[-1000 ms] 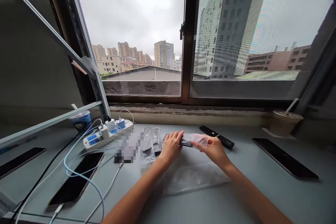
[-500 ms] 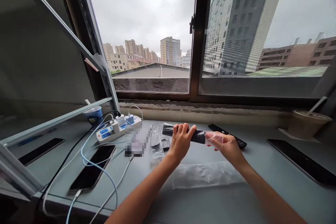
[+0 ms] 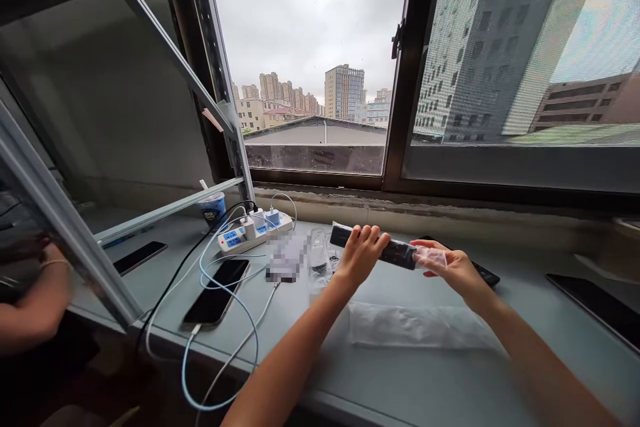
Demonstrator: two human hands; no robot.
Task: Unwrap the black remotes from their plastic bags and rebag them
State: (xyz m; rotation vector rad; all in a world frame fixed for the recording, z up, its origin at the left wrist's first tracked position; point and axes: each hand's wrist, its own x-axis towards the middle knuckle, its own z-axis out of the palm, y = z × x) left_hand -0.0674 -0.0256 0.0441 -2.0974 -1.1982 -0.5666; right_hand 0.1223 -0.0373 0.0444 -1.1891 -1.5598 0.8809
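Both hands hold a long flat black bar [image 3: 400,254] in a thin clear plastic sleeve, raised above the desk; it looks like a remote control, but its face shows no clear buttons. My left hand [image 3: 363,255] is closed over its middle, fingers across the top. At its right end, my right hand [image 3: 457,273] pinches the crumpled, loose part of the sleeve [image 3: 431,257]. Behind my right hand lies a black remote control [image 3: 487,275], partly hidden. A flat translucent plastic bag [image 3: 420,327] lies below the hands, and a clear packet [image 3: 320,257] with dark items sits left of them.
A white power strip [image 3: 255,230] with plugs and looping cables occupies the desk's left side. Phones [image 3: 216,293] lie left, with another dark flat device [image 3: 595,307] at right. A cup [image 3: 213,208] stands behind the metal frame [image 3: 170,210]. Another person's arm [image 3: 35,307] shows far left.
The view has swung left, bringing another person's arm into sight. Both hands keep hold of the sleeved bar, which now slopes down a little more to the right.
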